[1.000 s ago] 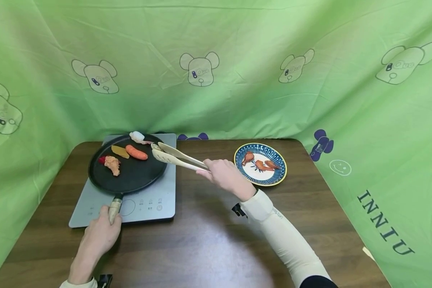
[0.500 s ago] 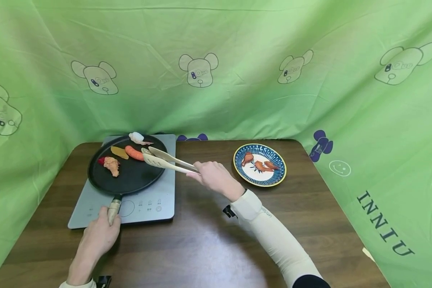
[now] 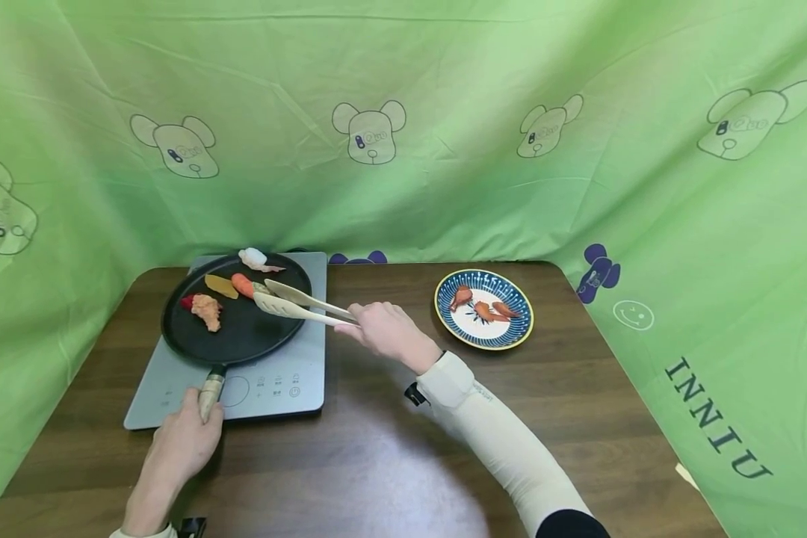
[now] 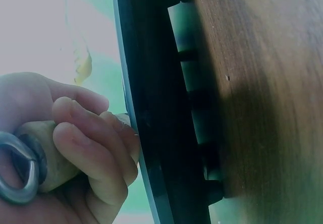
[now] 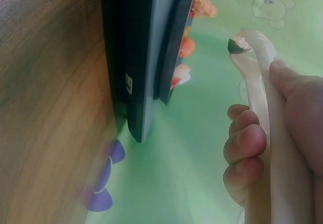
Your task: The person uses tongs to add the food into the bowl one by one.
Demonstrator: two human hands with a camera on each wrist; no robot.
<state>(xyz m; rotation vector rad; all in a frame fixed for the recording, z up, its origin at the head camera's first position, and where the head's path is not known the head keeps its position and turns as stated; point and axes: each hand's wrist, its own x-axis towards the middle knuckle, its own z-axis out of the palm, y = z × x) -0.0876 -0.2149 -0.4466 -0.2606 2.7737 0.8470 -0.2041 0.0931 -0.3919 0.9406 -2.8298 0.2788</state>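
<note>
My left hand grips the handle of a black flat pan; the left wrist view shows its fingers curled round the handle, which ends in a metal ring. My right hand holds beige tongs whose tips are over the pan's right half. Between the tips is a small pale and dark piece of food; I cannot tell its kind. In the pan lie an orange-red sausage, partly behind the tongs in the head view, a yellow slice, a fried chicken piece and a white-and-pink piece.
The pan sits on a grey induction cooktop at the table's left. A blue-patterned plate with several reddish-brown meat pieces stands at the back right of the wooden table. A green curtain hangs behind.
My right hand has moved left with the tongs, bringing the tips from the pan's right rim to beside the sausage, which they now partly cover. My left hand stays on the handle.
</note>
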